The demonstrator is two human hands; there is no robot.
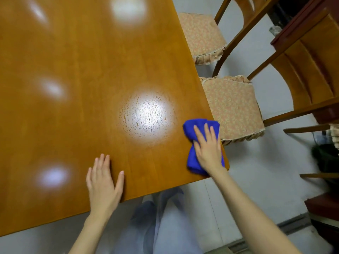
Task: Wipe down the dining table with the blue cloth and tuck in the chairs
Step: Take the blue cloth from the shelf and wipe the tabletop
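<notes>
While the right hand [208, 149] presses flat on the blue cloth [192, 160], fingers straight and not gripping, the head view puts the cloth at the near right corner of the bench [82, 88], touching its edge. The left hand [103, 182] lies flat and relaxed on the bench, holding nothing. Risk: a rightward sweep could push the loosely pinned cloth off the edge towards the near chair [233, 107], which stands pulled out. The cloth is bunched at its middle, and its long axis runs near to far along the right edge.
</notes>
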